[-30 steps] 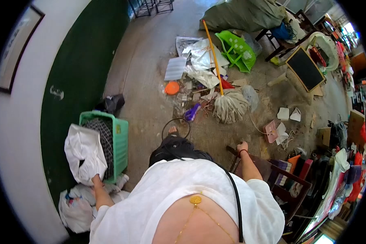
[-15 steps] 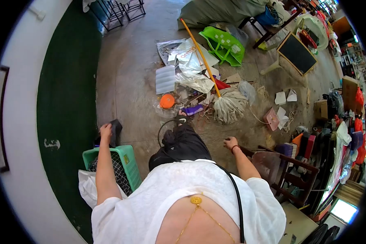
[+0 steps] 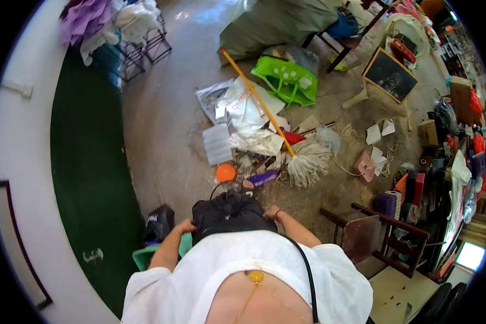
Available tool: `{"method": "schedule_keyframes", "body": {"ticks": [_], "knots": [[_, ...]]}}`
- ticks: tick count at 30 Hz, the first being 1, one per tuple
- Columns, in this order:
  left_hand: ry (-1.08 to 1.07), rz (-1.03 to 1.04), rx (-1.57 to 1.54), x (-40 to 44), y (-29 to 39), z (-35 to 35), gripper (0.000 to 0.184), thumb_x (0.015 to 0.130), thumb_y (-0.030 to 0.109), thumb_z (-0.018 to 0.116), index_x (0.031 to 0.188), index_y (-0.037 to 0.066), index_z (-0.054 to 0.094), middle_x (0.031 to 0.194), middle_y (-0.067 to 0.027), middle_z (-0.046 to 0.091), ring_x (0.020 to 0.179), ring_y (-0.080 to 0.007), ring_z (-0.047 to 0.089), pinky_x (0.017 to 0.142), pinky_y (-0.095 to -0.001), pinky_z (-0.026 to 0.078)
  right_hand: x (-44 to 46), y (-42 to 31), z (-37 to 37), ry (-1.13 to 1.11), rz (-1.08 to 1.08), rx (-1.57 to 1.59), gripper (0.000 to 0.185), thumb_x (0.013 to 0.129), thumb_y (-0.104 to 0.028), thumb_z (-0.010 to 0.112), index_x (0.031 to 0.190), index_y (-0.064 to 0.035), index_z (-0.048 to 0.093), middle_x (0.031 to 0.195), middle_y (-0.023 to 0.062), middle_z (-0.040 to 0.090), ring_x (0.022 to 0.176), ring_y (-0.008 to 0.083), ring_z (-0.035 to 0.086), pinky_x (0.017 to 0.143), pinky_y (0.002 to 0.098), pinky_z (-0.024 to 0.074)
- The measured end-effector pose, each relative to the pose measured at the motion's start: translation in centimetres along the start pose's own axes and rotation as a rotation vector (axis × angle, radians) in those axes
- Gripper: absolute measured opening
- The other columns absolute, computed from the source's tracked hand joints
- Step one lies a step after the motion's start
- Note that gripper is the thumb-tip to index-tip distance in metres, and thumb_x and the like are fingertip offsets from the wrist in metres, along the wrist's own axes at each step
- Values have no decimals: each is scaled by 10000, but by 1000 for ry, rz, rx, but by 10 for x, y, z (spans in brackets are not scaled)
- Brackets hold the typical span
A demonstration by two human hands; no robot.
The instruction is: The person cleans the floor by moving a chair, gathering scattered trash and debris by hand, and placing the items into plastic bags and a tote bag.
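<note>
Both hands are down at the sides of the black trousers (image 3: 227, 213), whose cloth is bunched over my lap. My left hand (image 3: 185, 227) is closed at the left edge of the cloth, its fingertips partly hidden. On the opposite side my right hand (image 3: 273, 213), with a dark red band at the wrist, has its fingers curled against the fabric. Below and left of my left hand is a green plastic basket (image 3: 144, 256), mostly covered by my arm. A black plastic bag (image 3: 159, 224) sits beside it.
Ahead lies a litter pile with a yellow-handled mop (image 3: 308, 162), an orange round lid (image 3: 225, 173), foil sheets (image 3: 243, 108) and a green bag (image 3: 286, 81). A wooden chair (image 3: 362, 237) stands at right. A dark green wall band (image 3: 86, 162) runs along the left.
Both hands have moved inward to the trousers, my left one away from the black bag. The view has shifted, with the litter lower and the green basket now largely hidden.
</note>
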State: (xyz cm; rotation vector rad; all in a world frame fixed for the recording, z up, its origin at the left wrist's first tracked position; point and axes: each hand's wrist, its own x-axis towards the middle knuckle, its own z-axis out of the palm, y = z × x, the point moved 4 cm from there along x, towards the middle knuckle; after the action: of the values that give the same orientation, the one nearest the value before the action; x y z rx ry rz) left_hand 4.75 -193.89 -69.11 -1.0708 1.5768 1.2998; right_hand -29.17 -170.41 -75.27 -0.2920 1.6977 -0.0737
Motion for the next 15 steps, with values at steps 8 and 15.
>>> {"method": "schedule_keyframes", "body": {"ticks": [8,15], "knots": [[171,-3,-19,49,-11,-77,315,657,16,463,949,-59,556,917,-182,580,845,-269,552,755,-329,417,-41,-61,-12,9,-106,268,160,681,-120,545,676,35,586,649,93,570,610,153,537,583,299,426],[276,9,-815,108,-86,-191,110,751,10,458,813,2,549,701,-47,539,618,-170,488,569,-301,408,-45,-133,44,-289,-233,1104,71,680,-52,505,640,-44,562,671,-29,524,604,84,457,536,233,353]]}}
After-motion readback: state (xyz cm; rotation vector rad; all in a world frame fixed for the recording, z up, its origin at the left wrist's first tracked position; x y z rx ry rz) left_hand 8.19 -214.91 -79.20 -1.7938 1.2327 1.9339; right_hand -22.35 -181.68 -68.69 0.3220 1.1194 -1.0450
